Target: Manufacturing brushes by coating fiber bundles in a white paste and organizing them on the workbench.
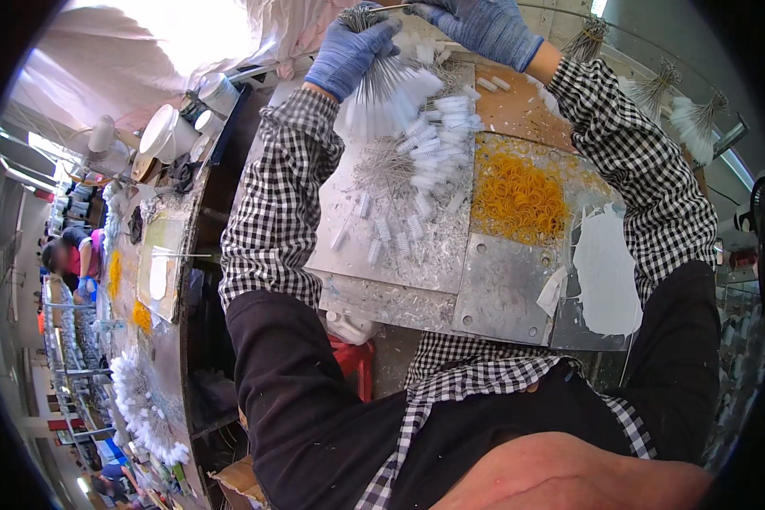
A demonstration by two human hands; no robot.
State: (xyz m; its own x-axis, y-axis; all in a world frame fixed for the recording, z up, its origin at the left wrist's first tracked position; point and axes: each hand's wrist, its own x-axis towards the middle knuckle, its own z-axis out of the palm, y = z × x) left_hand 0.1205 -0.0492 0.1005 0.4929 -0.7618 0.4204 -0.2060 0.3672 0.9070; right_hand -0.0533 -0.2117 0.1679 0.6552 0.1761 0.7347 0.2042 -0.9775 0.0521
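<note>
Head view: left hand [348, 53] in a blue glove, fingers curled tight around the wire stems of a bundle of small white brushes [391, 98]. Stems pinched together in the fist, white brush ends fan down and outward below it, hanging just above the table. Right hand [482, 27], also blue-gloved, sits at the top of the frame right beside the left; fingers bent and close together at the tip of the wire stems, though I can't tell if they actually grip a wire or just touch it.

Both forearms in black-and-white checked sleeves [285, 195] come up from the lower edge, with a dark apron over a checked shirt below.

Under the hands: metal worktable [501, 293], scuffed, bolts at the corners. Loose white brushes [416, 183] lie scattered across its left half, mixed with a pile of bare wires [381, 166]. Just right of them, a heap of yellow rubber bands [518, 197]. White sheet scrap [608, 272] on the table's right edge.

Far right rim: more finished brush bundles [697, 123] standing on a rail, well apart from the hands.

Left side: neighbouring bench with white cups [168, 132], another yellow pile [142, 317], and a fan of white brushes near the bottom. Another person [72, 255] is at work far left, blurred.
</note>
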